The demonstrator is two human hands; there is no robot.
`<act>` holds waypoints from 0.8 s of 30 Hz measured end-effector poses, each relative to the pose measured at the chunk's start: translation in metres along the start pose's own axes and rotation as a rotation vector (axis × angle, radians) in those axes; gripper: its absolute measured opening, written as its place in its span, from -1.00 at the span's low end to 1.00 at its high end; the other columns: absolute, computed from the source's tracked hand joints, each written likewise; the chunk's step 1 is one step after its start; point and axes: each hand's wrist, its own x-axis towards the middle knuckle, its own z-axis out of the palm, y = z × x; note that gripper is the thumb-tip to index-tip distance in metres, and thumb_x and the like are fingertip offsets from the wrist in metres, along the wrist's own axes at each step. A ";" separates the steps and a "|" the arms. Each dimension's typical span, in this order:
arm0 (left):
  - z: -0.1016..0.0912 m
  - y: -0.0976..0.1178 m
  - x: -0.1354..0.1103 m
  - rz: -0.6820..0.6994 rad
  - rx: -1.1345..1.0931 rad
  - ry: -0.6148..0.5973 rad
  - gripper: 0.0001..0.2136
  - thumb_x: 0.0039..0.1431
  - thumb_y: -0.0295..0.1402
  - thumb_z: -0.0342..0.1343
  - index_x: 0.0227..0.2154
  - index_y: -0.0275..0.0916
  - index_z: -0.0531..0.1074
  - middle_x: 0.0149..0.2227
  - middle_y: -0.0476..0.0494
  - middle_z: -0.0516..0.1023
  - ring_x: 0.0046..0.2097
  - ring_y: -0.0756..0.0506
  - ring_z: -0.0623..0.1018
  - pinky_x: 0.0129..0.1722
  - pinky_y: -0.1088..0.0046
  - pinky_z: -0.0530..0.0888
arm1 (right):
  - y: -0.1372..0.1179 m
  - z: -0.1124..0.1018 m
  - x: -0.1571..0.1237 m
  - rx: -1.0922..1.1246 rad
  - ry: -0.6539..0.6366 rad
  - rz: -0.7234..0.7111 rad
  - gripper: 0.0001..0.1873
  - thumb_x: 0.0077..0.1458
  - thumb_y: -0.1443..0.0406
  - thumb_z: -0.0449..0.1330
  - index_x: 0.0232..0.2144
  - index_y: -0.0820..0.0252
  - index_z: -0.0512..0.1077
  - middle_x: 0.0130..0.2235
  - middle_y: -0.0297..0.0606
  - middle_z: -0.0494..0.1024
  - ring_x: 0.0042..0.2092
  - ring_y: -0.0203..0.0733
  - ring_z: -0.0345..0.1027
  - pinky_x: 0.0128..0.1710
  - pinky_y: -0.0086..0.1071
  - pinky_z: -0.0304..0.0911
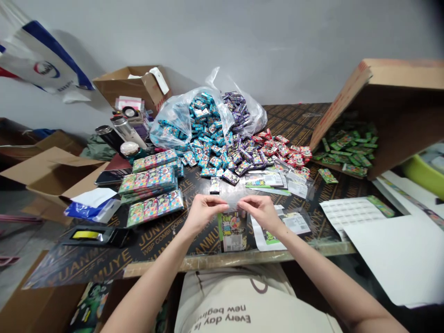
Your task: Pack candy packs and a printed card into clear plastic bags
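The left hand [204, 213] and right hand [262, 214] hover close together just above the desk, their fingers [218, 200] clenched in a light pinch on the edges of a clear plastic sleeve [236, 206]. Below it stands a colourful printed candy card [232, 231], though whether it sits inside the film is hard to tell. The thin film could slip from so slight a grip, and static could make it cling, while a careless elbow could knock the nearby stacked candy boxes [151, 194]. Beyond them, a heap of blue, purple and red candy packets [225, 148] spills from a clear plastic sack [176, 122] and could slide towards the hands if disturbed. The desk [163, 245] is black, printed plywood. Green packets [347, 148] lie beneath a tilted cardboard box [381, 101], with another cardboard box [132, 85] against the grey wall [243, 41].
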 end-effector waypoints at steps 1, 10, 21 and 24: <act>0.000 0.001 0.000 0.012 0.014 -0.005 -0.82 -0.18 -0.30 0.24 -0.50 -0.31 0.54 -0.52 -0.13 0.56 -0.46 -0.08 0.51 -0.43 0.46 0.41 | -0.002 -0.001 0.001 -0.004 -0.025 0.000 -0.79 -0.03 0.18 0.17 -0.50 0.18 0.51 -0.52 -0.29 0.51 -0.49 -0.25 0.34 -0.46 -0.38 0.25; 0.003 0.001 -0.005 0.104 0.143 0.029 -0.85 -0.10 -0.29 0.19 -0.54 -0.29 0.53 -0.51 -0.13 0.55 -0.46 -0.07 0.49 -0.46 0.48 0.40 | -0.002 -0.003 0.002 -0.042 -0.092 -0.015 -0.76 -0.04 0.16 0.18 -0.47 0.22 0.51 -0.57 -0.29 0.48 -0.55 -0.29 0.30 -0.53 -0.41 0.22; 0.000 0.003 -0.020 0.335 0.284 -0.019 -0.90 -0.05 -0.32 0.15 -0.48 -0.16 0.55 -0.33 -0.17 0.57 -0.32 -0.11 0.52 -0.26 0.38 0.43 | 0.004 -0.010 -0.008 -0.061 -0.046 -0.081 -0.81 -0.08 0.20 0.22 -0.36 0.12 0.52 -0.34 -0.23 0.56 -0.30 -0.12 0.43 -0.23 -0.22 0.33; 0.000 -0.001 -0.017 0.289 0.237 -0.021 -0.91 -0.07 -0.32 0.17 -0.53 -0.17 0.55 -0.36 -0.18 0.57 -0.33 -0.12 0.53 -0.26 0.38 0.44 | 0.013 -0.007 -0.020 -0.079 -0.020 -0.168 -0.83 -0.03 0.24 0.19 -0.33 0.06 0.51 -0.21 -0.23 0.53 -0.12 -0.08 0.37 -0.03 -0.15 0.22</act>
